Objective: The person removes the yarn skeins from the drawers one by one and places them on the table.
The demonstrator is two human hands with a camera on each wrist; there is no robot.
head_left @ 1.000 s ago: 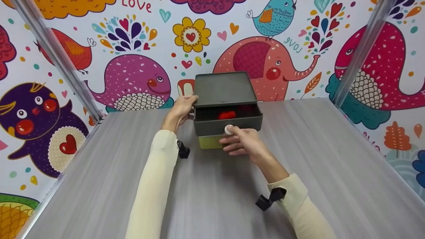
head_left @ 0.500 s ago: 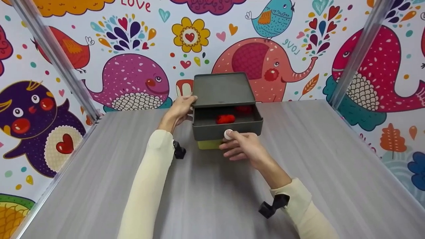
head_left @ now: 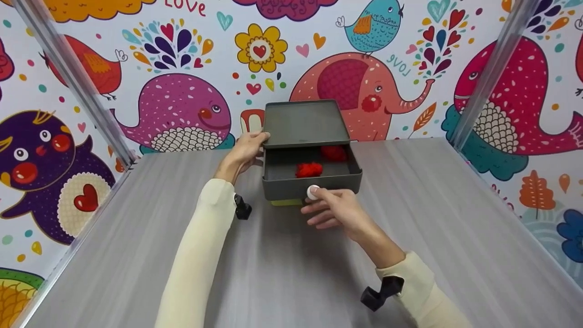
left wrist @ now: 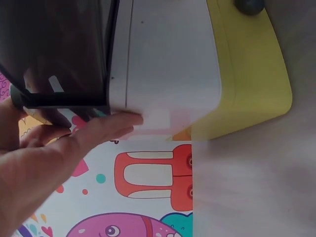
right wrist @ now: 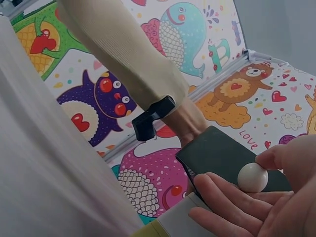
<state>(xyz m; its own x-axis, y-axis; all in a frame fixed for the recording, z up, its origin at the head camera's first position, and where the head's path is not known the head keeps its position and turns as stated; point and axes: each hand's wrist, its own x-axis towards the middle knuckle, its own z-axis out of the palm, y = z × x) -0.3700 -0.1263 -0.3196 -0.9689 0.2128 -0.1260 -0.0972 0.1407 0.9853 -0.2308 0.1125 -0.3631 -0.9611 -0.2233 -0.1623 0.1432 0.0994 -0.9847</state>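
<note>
Table: supports the box, grey-topped with a yellow base. Drawer: extended farther toward me than a second ago, covering more of the yellow base from above; I judge its contents now easier to reach. Left hand: my thumb meets the box's top corner, fingers laid along its side. Right hand: before the drawer front. Two red pieces: inside the drawer, one forward, one at right rear. Knob: white, pinched by my right thumb and finger.

The white knob looks smooth and glossy, the drawer matt plastic.
</note>
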